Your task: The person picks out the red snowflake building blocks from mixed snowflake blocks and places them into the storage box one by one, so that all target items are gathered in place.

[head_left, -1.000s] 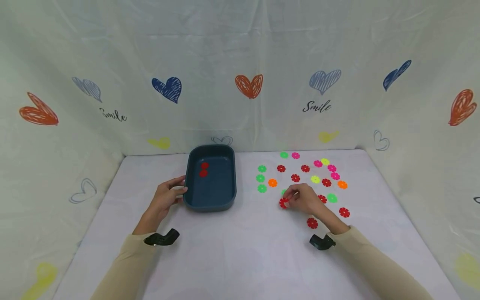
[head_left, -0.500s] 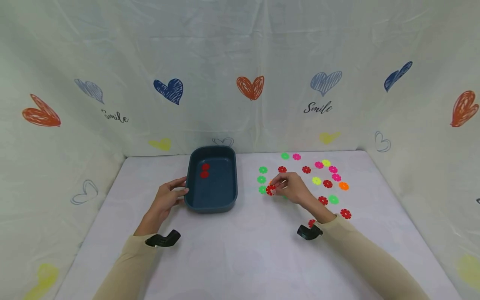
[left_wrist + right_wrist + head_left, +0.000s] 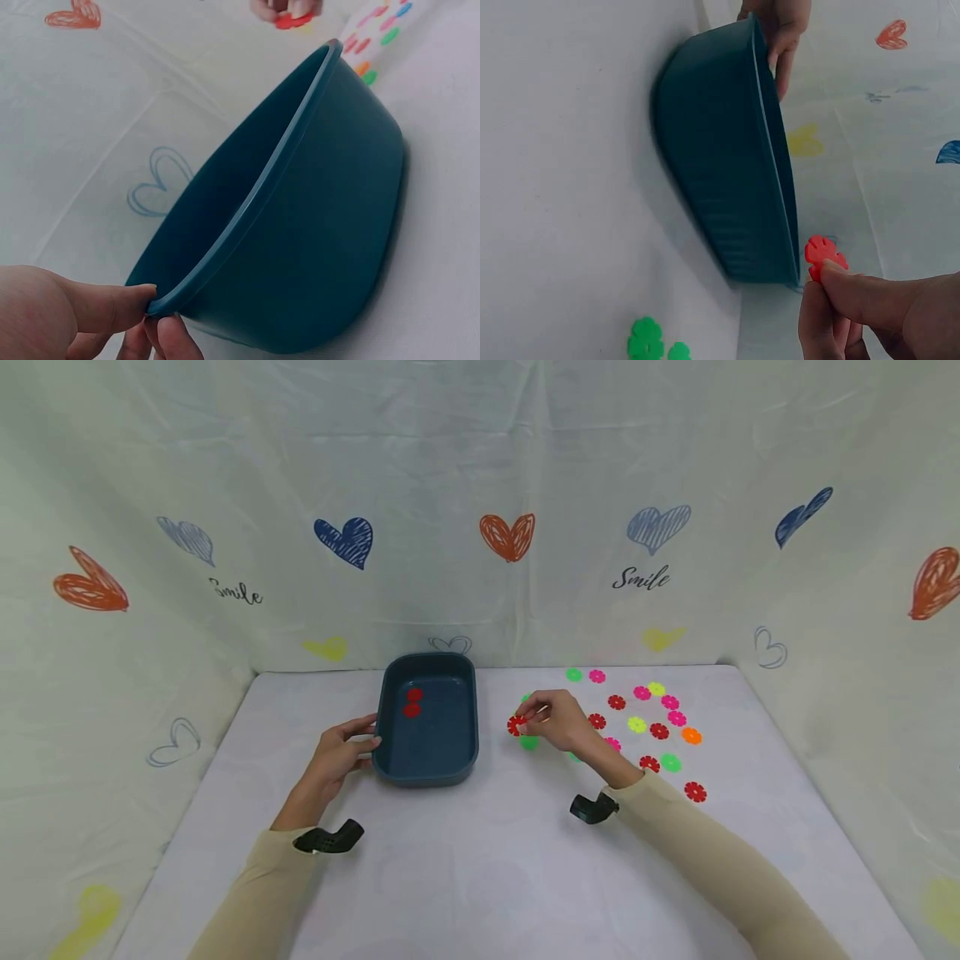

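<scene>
A dark blue rectangular tub (image 3: 427, 752) stands on the white table, two red flower-shaped discs (image 3: 412, 711) lying on its floor. At its left side, my left hand (image 3: 330, 762) pinches the rim; in the left wrist view the thumb (image 3: 112, 304) lies over the rim with fingers below. Right of the tub, my right hand (image 3: 561, 722) holds a red notched flower disc (image 3: 514, 725) between thumb and fingertips, raised above the table. The right wrist view shows that disc (image 3: 823, 255) near the tub's rim, apart from it. Green discs (image 3: 529, 742) lie partly hidden beneath this hand.
Several flower discs lie scattered over the table's right half: red (image 3: 695, 792), pink (image 3: 670, 702), yellow (image 3: 637, 725), orange (image 3: 692, 736) and green (image 3: 671, 763). A white curtain (image 3: 420, 602) with printed hearts rises behind the table and along both sides.
My right hand has carried the red disc leftward and slightly away from me, from among the scattered discs toward the tub. The left hand keeps its hold on the rim.
</scene>
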### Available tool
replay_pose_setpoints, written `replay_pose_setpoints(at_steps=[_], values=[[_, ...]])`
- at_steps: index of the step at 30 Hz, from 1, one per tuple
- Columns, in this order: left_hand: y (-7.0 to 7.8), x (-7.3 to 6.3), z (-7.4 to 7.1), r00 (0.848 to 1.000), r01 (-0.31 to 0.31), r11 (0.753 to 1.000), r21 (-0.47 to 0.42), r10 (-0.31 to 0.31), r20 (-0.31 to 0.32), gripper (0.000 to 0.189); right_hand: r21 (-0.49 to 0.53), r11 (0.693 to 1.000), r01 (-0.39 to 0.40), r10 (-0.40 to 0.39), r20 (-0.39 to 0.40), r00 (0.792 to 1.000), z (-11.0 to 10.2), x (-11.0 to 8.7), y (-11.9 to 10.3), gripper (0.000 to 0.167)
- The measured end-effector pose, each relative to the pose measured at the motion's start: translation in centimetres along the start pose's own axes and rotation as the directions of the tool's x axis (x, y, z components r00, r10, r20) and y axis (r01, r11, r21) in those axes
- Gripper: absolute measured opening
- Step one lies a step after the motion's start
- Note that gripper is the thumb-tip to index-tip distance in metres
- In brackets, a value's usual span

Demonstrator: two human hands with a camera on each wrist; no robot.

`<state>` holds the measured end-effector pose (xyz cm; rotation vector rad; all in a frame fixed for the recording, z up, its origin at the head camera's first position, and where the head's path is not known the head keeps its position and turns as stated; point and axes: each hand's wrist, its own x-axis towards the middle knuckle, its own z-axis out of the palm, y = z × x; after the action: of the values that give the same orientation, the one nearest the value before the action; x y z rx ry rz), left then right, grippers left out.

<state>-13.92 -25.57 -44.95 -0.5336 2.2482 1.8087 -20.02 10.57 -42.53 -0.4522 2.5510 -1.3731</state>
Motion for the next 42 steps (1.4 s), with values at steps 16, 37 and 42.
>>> replay_pose_setpoints(at_steps=[16,37,42], values=[[-0.2,0.1,0.1,1.000,0.010,1.000,-0.012,-0.010,-0.008,0.056,0.090,0.996,0.006,-0.009,0.023,1.000,2.5,3.0,-3.6,0.018],[-0.2,0.3,0.1,1.000,0.013,1.000,-0.029,-0.013,-0.021,0.055,0.092,0.995,0.028,-0.034,0.069,0.997,6.4,6.5,-6.3,0.017],[-0.2,0.4,0.1,1.000,0.018,1.000,-0.019,-0.019,-0.024,0.055,0.068,0.997,0.030,-0.034,0.067,0.997,7.2,7.0,-6.7,0.018]])
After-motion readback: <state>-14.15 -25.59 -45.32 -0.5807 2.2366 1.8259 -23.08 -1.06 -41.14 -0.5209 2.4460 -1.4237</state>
